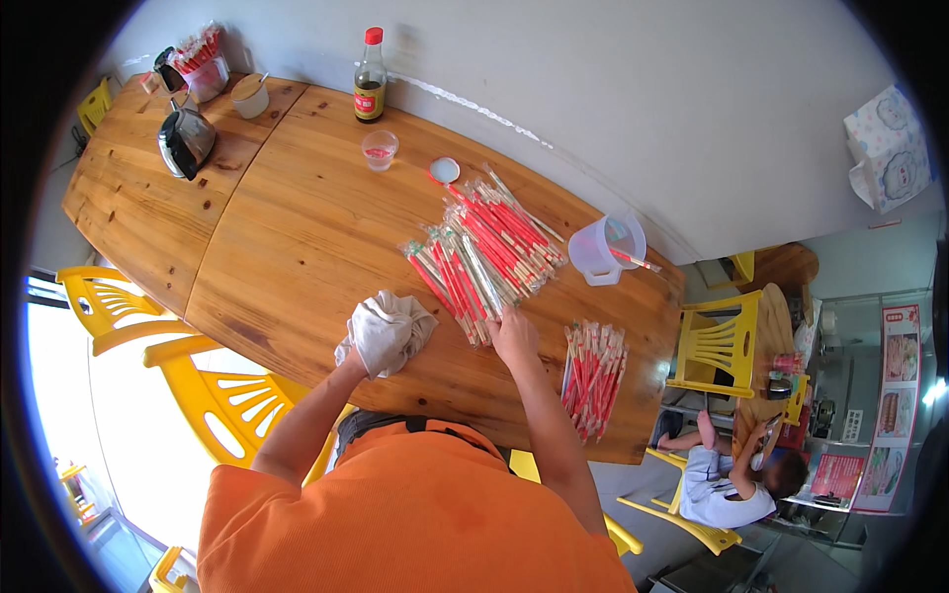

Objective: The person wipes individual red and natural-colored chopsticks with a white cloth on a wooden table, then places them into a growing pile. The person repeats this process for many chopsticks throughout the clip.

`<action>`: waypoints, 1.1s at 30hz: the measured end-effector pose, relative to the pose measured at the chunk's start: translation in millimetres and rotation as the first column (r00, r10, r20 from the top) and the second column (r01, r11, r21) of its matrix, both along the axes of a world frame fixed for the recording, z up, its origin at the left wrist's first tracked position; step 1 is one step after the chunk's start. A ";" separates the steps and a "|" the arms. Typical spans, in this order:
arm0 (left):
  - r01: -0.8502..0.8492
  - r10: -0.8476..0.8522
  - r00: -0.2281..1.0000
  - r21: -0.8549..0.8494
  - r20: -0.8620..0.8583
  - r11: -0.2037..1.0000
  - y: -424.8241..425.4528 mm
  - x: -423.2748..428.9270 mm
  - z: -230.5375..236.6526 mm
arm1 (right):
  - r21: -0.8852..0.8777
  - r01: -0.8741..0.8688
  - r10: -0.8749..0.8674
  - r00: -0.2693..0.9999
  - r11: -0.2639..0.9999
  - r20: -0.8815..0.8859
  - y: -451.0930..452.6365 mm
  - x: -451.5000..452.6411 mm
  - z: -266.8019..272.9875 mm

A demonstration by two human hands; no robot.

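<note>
My left hand (358, 362) grips a crumpled off-white cloth (389, 330) on the wooden table (296, 222); the cloth covers most of its fingers. With curled fingers, my right hand (514, 337) holds the near end of a wrapped pair of chopsticks (480, 278) in a clear sleeve. That pair lies among a spread heap of red and clear wrapped chopsticks (511, 230). Closer to the table's right end is a separate pile of wrapped chopsticks (595, 378). Beyond the heap, a translucent plastic pitcher (593, 256) lies tilted, one wrapped pair (635, 259) poking from its mouth.
Toward the wall stand a sauce bottle (370, 81), a small plastic cup (380, 152) and a red-rimmed lid (445, 170). Farther left are a metal kettle (185, 141), a lidded white jar (250, 96) and a chopstick holder (206, 78). Yellow chairs (222, 400) border the table. A person (730, 482) sits at right.
</note>
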State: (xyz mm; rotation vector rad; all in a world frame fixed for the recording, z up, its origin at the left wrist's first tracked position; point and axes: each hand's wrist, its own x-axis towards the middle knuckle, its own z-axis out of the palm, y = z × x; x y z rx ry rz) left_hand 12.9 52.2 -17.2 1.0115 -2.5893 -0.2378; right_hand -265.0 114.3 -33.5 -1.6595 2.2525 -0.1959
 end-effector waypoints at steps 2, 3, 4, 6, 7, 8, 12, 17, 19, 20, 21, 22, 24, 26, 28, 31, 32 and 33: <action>-0.041 0.044 0.998 0.063 -0.049 0.997 0.7 -1.0 0.9 | 0.020 -0.006 0.007 1.000 1.000 -0.027 2.6 -0.7 -5.5; -0.062 0.077 0.989 0.120 -0.123 0.991 0.1 -2.2 2.8 | -0.079 -0.025 0.024 1.000 0.997 -0.013 3.5 -0.3 -7.7; -0.057 0.093 0.974 0.172 -0.207 0.983 -0.3 -2.3 6.2 | -0.166 -0.025 0.024 1.000 0.986 -0.006 5.3 -1.1 -8.0; -0.026 0.212 0.924 0.499 -0.320 0.866 -1.6 -2.7 16.8 | -0.208 0.031 -0.010 0.995 0.978 0.104 9.9 -0.8 -4.4; 0.023 0.269 0.894 0.636 -0.357 0.771 -2.7 -3.2 23.6 | -0.160 0.083 -0.050 0.978 0.984 0.203 13.7 -1.8 0.9; 0.022 0.159 0.934 0.497 -0.320 0.867 -2.9 -4.0 31.1 | -0.077 0.155 -0.124 0.942 0.985 0.312 17.9 -1.1 7.6; 0.076 -0.053 0.991 -0.188 0.122 0.979 11.6 -14.8 57.3 | 0.173 0.327 -0.296 0.379 0.929 0.877 40.5 20.9 43.8; -0.018 0.106 0.920 -0.228 0.378 0.973 40.0 -46.9 56.1 | 0.225 0.141 -0.262 0.359 0.964 0.896 62.9 78.7 80.1; 0.102 -0.032 0.967 0.269 -0.253 0.958 36.0 -51.6 47.7 | 0.228 0.009 -0.218 0.330 0.974 0.918 70.0 87.4 88.7; 0.116 -0.035 0.955 0.263 -0.294 0.958 34.2 -53.5 44.2 | 0.268 0.034 -0.261 0.369 0.963 0.892 71.6 88.5 90.6; 0.205 -0.079 0.937 0.352 -0.341 0.913 33.6 -53.8 42.0 | 0.258 0.053 -0.259 0.374 0.965 0.890 72.4 87.8 91.5; 0.264 -0.097 0.934 0.481 -0.345 0.836 32.8 -54.4 40.7 | 0.249 0.060 -0.254 0.357 0.967 0.899 73.3 86.5 91.7; 0.202 -0.181 0.979 0.331 -0.092 0.922 32.1 -52.9 41.3 | 0.247 0.075 -0.258 0.342 0.966 0.904 74.6 85.1 91.5; 0.104 -0.090 0.994 0.268 -0.067 0.958 31.9 -50.5 44.6 | 0.274 0.085 -0.287 0.343 0.958 0.895 76.4 87.7 93.0; 0.026 -0.011 0.998 0.217 -0.069 0.976 29.2 -47.9 47.9 | 0.241 0.070 -0.249 0.388 0.968 0.887 81.2 93.6 98.6; -0.074 0.092 0.986 0.136 -0.137 0.988 12.2 -43.7 50.1 | 0.183 0.045 -0.183 0.462 0.982 0.868 90.6 98.3 115.0; -0.109 0.138 0.975 0.164 -0.175 0.980 8.7 -42.1 51.0 | 0.170 0.040 -0.167 0.509 0.985 0.844 94.8 97.3 121.1; -0.170 0.204 0.955 0.166 -0.216 0.971 1.7 -39.6 51.8 | 0.180 0.045 -0.175 0.549 0.983 0.818 98.5 95.6 126.4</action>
